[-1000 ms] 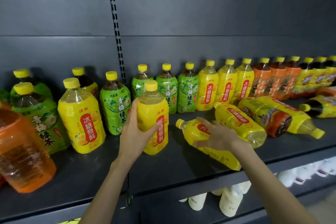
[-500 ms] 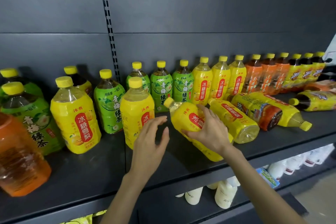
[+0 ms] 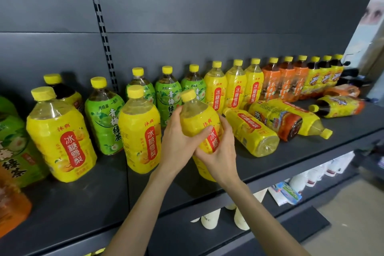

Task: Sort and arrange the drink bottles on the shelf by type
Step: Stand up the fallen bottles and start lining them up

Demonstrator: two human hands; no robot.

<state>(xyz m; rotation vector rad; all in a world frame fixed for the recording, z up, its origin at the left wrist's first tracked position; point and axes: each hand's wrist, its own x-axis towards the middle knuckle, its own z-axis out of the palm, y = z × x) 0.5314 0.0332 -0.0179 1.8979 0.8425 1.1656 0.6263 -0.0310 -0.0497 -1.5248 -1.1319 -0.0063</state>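
At the front of the dark grey metal shelf (image 3: 83, 203), the left hand (image 3: 178, 141) and right hand (image 3: 220, 151) each wrap a closed grip round one yellow-labelled plastic bottle (image 3: 196, 119), tilted, just beside an upright matching bottle (image 3: 141, 131). Behind, toppled bottles (image 3: 251, 131) await sorting; the back row (image 3: 236, 87) looks grouped.

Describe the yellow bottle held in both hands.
The clear plastic bottle with yellow wrap has a yellow cap, a clear shoulder and a red label panel with white characters. It leans slightly, cap toward the left. The left hand grips its left side; the right hand wraps its front and right. Whether its base touches the dark shelf is unclear.
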